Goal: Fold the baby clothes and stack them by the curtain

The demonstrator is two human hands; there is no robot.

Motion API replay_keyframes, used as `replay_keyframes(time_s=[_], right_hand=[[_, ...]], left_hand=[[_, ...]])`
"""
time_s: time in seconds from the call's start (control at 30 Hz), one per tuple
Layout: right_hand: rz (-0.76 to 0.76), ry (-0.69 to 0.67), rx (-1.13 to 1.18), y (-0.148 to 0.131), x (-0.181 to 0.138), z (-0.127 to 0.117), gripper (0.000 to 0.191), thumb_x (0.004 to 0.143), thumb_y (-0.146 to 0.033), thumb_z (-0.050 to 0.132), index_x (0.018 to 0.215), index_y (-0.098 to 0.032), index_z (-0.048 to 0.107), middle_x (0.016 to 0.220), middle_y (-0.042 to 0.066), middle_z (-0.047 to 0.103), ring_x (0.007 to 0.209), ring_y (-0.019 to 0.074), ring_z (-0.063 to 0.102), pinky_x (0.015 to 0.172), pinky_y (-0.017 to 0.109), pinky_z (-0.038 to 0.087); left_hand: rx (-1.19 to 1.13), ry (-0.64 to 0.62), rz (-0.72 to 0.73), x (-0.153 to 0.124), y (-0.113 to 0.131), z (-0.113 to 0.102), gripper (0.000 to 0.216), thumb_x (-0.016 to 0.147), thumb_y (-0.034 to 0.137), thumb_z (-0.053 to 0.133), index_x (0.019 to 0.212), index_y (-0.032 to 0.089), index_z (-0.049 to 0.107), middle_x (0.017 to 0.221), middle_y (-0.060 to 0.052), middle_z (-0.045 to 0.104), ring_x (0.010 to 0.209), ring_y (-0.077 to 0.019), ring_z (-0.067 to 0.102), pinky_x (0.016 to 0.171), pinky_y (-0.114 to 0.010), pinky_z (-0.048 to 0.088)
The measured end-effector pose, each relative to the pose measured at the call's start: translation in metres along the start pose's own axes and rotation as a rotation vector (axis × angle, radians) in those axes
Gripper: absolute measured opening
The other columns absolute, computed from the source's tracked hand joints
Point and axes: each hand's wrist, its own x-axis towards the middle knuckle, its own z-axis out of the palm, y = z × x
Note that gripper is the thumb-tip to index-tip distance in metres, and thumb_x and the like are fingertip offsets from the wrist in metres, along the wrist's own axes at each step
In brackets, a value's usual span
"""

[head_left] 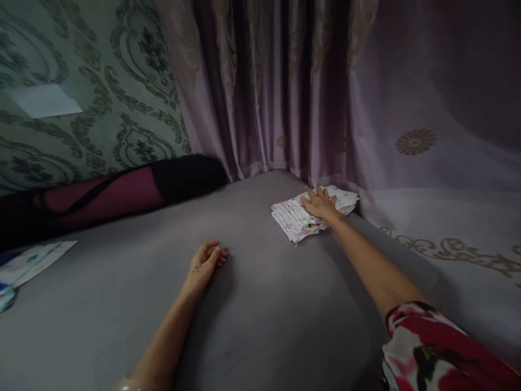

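Observation:
A stack of folded white printed cloths (293,216) lies on the grey sheet near the curtain. My right hand (320,204) rests flat on top of it, fingers spread and not wrapped round anything. Layered folds show along the stack's left and front edges; part of the top is hidden under my palm. My left hand (208,264) is apart from the stack, low over the sheet to its left. Its fingers are loosely curled, and I see nothing held in them.
The grey sheet (260,315) covers the flat surface. A long black and maroon bag (106,196) lies along the patterned green wall. Purple curtains (268,98) hang at the back and right. White cloth with a print (38,262) lies at the far left.

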Motion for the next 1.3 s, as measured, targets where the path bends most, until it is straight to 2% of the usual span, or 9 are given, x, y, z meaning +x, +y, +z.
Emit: replay_keyframes(time_s=[0.17,0.23,0.37,0.6,0.77,0.9,1.0,1.2,1.3], right_hand=[[-0.159,0.225,-0.039,-0.022,-0.033,-0.012,0.042,0.094,-0.035,0.037,0.123,-0.015,0.059,0.126,0.016,0.055,0.119,0.0287,0.046,0.101,0.041,0.032],[-0.2,0.206,-0.073,-0.027,-0.047,-0.01,0.04,0.093,-0.038,0.041,0.117,-0.014,0.063,0.115,0.016,0.059,0.111,0.0284,0.049,0.097,0.037,0.035],[-0.201,0.119,-0.157,-0.028,-0.057,-0.005,0.048,0.087,-0.047,0.052,0.121,-0.014,0.06,0.114,0.016,0.058,0.109,0.0294,0.049,0.093,0.036,0.038],[-0.166,0.056,-0.287,-0.039,-0.053,-0.004,0.035,0.091,-0.031,0.045,0.112,-0.009,0.062,0.11,0.017,0.06,0.104,0.0284,0.054,0.084,0.034,0.042],[-0.137,0.096,-0.315,-0.047,-0.053,-0.002,0.04,0.088,-0.035,0.05,0.111,-0.005,0.062,0.114,0.022,0.059,0.107,0.0316,0.054,0.085,0.036,0.043],[-0.059,-0.061,-0.265,-0.037,-0.031,-0.016,0.032,0.089,-0.029,0.047,0.107,-0.01,0.065,0.111,0.018,0.064,0.1,0.0274,0.06,0.078,0.032,0.044],[0.041,-0.197,-0.168,-0.031,-0.019,-0.026,0.032,0.088,-0.035,0.049,0.103,-0.013,0.066,0.103,0.014,0.068,0.094,0.0251,0.063,0.07,0.028,0.044],[-0.008,0.031,-0.251,-0.046,-0.041,-0.01,0.049,0.086,-0.046,0.053,0.114,-0.007,0.06,0.118,0.021,0.059,0.109,0.0314,0.055,0.084,0.035,0.044],[-0.069,0.023,-0.305,-0.05,-0.046,-0.004,0.039,0.088,-0.033,0.052,0.113,-0.006,0.06,0.116,0.021,0.058,0.109,0.0295,0.054,0.085,0.035,0.045]], left_hand=[[-0.022,-0.027,0.003,0.001,0.0,-0.001,0.049,0.065,0.051,0.067,0.097,0.016,0.055,0.071,-0.004,0.066,0.06,-0.0137,0.058,0.058,-0.027,0.046],[-0.032,-0.035,-0.005,0.001,-0.002,-0.004,0.048,0.065,0.05,0.068,0.096,0.016,0.055,0.07,-0.004,0.065,0.059,-0.0135,0.058,0.058,-0.027,0.046],[-0.045,-0.061,-0.023,-0.001,-0.004,-0.006,0.047,0.065,0.048,0.069,0.096,0.015,0.054,0.069,-0.003,0.065,0.058,-0.0129,0.057,0.057,-0.026,0.045],[-0.057,-0.088,-0.025,-0.004,-0.005,-0.007,0.048,0.068,0.049,0.065,0.099,0.014,0.053,0.072,-0.003,0.065,0.06,-0.0125,0.058,0.058,-0.026,0.046],[-0.077,-0.09,-0.032,-0.002,-0.011,-0.007,0.051,0.065,0.05,0.067,0.098,0.014,0.052,0.068,-0.002,0.064,0.057,-0.0125,0.057,0.056,-0.026,0.044],[-0.084,-0.095,-0.035,0.0,-0.014,-0.008,0.049,0.066,0.051,0.066,0.097,0.016,0.052,0.068,-0.001,0.064,0.057,-0.0124,0.057,0.056,-0.026,0.044],[-0.08,-0.1,-0.027,0.001,-0.015,-0.008,0.05,0.066,0.052,0.066,0.097,0.015,0.052,0.068,-0.001,0.064,0.057,-0.0125,0.058,0.056,-0.026,0.045],[-0.09,-0.111,-0.035,0.001,-0.016,-0.009,0.05,0.068,0.051,0.065,0.099,0.014,0.052,0.069,-0.002,0.064,0.058,-0.0124,0.057,0.056,-0.026,0.045],[-0.094,-0.119,-0.036,-0.001,-0.015,-0.009,0.049,0.069,0.05,0.065,0.1,0.014,0.052,0.07,-0.002,0.064,0.059,-0.0123,0.058,0.056,-0.026,0.045]])
